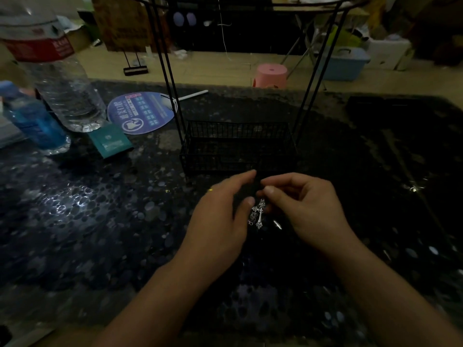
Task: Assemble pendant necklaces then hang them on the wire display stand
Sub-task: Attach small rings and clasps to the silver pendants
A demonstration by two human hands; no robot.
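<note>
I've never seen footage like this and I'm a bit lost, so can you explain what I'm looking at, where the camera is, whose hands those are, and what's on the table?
There is no machine here. The single picture comes from a camera worn on a person's head, looking forward and down, so the two arms reaching in from the bottom are the wearer's own.

The right hand pinches a small silver cross pendant, and the left hand reaches in beside it with fingers fairly straight. Whether a cord is attached is too dark to tell.

Just beyond the hands stands a black wire display stand with a basket at its base and tall legs. It rests on a dark speckled table. To the left are a clear water bottle, a blue bottle, a round printed fan and a small teal packet.
</note>
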